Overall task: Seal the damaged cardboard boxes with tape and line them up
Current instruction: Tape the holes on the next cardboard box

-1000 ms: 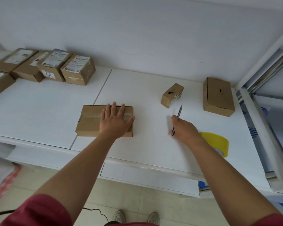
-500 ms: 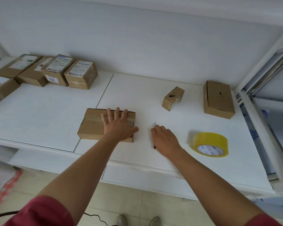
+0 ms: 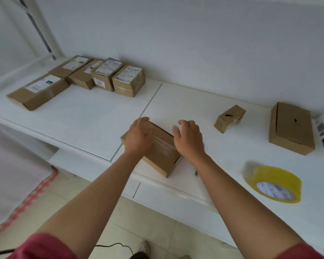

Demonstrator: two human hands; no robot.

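Cardboard turns under both hands: the taped box (image 3: pixel 157 148), square to the table edge half a second ago, now sits skewed with one corner toward the near edge. The left hand (image 3: pixel 138 136) has moved from lying flat on top to cupping the far left end, fingers curled over it. The right hand (image 3: pixel 188 138) has left the table and come up to the box's right side, fingers loosely bent; whether it touches the box I cannot tell. The knife (image 3: pixel 196 172) it was setting down now lies on the table just right of the box, mostly hidden by the right forearm.

Right of the hands, a small box (image 3: pixel 229 118) with a torn hole stands tilted, and a bigger box (image 3: pixel 291 128) with a small hole lies farther right. A yellow tape roll (image 3: pixel 275 184) lies flat near the right edge. Five labelled boxes (image 3: pixel 101 76) are grouped at the far left.

All rest on a white table (image 3: pixel 82 116) against a white wall; beige floor tiles show below.
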